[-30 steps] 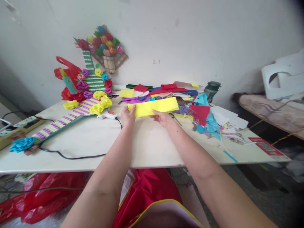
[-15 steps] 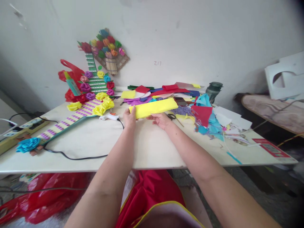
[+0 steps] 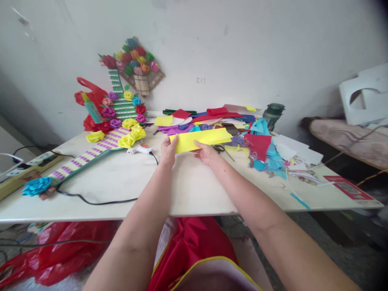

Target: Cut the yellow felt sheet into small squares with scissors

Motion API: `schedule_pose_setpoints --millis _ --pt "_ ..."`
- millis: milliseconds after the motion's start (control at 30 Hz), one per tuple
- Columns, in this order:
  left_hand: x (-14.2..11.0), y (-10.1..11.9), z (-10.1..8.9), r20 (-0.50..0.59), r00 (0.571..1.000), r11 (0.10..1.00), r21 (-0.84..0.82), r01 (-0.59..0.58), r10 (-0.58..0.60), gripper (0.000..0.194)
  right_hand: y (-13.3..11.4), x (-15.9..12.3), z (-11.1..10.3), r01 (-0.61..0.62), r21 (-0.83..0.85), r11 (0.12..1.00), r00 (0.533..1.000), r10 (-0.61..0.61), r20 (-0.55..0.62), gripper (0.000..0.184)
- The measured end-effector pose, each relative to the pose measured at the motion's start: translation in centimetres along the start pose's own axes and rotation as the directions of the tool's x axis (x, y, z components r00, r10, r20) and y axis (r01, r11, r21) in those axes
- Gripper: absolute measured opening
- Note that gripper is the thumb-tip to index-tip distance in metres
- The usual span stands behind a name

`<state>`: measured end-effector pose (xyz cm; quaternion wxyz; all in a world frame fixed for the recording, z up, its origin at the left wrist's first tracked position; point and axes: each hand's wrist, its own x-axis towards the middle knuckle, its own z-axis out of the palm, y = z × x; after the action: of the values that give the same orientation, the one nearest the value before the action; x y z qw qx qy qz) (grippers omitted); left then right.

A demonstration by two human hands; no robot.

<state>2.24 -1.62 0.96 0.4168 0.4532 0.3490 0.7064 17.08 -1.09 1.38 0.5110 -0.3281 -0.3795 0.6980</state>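
A folded yellow strip (image 3: 201, 138), apparently of thin cloth or paper, is held level over the middle of a pale table (image 3: 200, 190), its length running from left to right. Its left end is pinched by the left hand (image 3: 167, 152); the grip is closed, with the thumb on top and the fingertips hidden. Its near edge, around the middle, is held by the right hand (image 3: 206, 154), the grip closed lightly, thumb above, fingers beneath. The right end is left unsupported, and layers are seen slightly parted there.

The strip is probably very light, soft and easily creased, hardly fragile; it could be bent by its own weight, and one layer could be slid over another. It is best held near both ends, with all layers pinched together gently and the edges kept even.
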Motion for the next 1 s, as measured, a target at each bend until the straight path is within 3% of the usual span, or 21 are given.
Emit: schedule_pose_setpoints --millis 167,267,433,567,633,700,800,1000 --pt "0.6 -0.2 -0.4 -0.205 0.977 0.970 0.219 0.107 -0.061 0.031 0.4 0.2 0.3 0.052 -0.085 0.995 0.998 -0.054 -0.017 0.017" --pt "0.8 -0.1 -0.6 -0.280 0.959 0.924 0.353 0.147 -0.045 0.025 0.5 0.3 0.5 0.101 -0.138 0.985 0.982 -0.121 -0.145 0.015" --pt "1.4 -0.4 -1.8 -0.402 0.914 0.865 0.479 0.153 0.061 0.025 -0.5 0.4 -0.1 0.198 -0.094 0.976 0.899 -0.219 -0.379 0.014" --pt "1.5 -0.2 -2.4 -0.452 0.870 0.655 0.722 0.225 0.199 0.020 -1.2 0.7 -1.1 0.230 -0.033 0.973 0.862 -0.219 -0.458 0.010" --pt "1.3 0.2 -2.3 -0.438 0.874 0.534 0.800 0.272 0.210 0.015 -1.2 0.8 -1.3 0.229 -0.023 0.973 0.865 -0.214 -0.453 0.010" --pt "1.1 0.5 -2.0 -0.421 0.887 0.471 0.832 0.294 0.189 0.010 -1.0 0.9 -1.3 0.229 -0.023 0.973 0.872 -0.216 -0.440 0.011" --pt "0.9 1.1 -2.0 -0.451 0.881 0.460 0.818 0.344 0.143 0.007 -0.8 1.1 -1.4 0.224 -0.027 0.974 0.877 -0.213 -0.431 0.013" --pt "1.0 2.0 -3.1 -0.555 0.831 0.528 0.719 0.451 0.046 0.002 -0.6 1.5 -1.9 0.192 -0.027 0.981 0.878 -0.184 -0.442 0.020"
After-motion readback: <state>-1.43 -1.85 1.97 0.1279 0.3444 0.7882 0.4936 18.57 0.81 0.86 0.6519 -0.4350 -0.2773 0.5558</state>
